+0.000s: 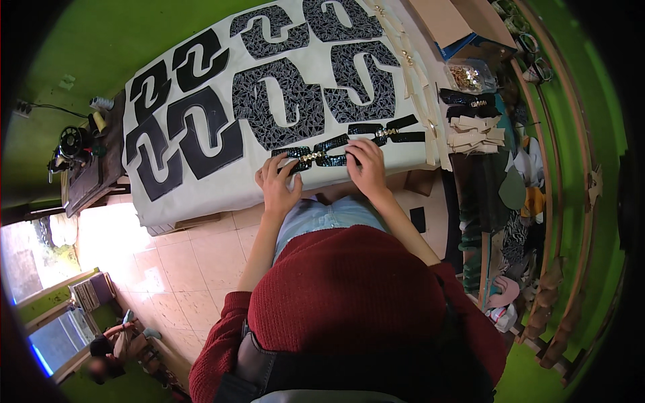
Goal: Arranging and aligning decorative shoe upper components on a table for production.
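Observation:
A glossy black strap piece (313, 157), shaped like a flattened X with a gold ornament at its middle, lies near the front edge of the cloth-covered table (222, 187). My left hand (277, 187) is at its left end, thumb and bent fingers on either side of the strap. At the right end, my right hand (367, 168) has curled fingers closed on the strap; their tips partly cover it. Just beyond my right hand rests a second black strap piece (385, 132), also with a gold ornament.
Patterned black-and-grey cut pieces (277, 101) and plain dark cut pieces (209, 131) lie in rows on the table. To the right are beige strips (411, 74), a stack of beige straps (476, 134), a tub of gold ornaments (468, 76) and a cardboard box (450, 23). A sewing machine (72, 142) stands left.

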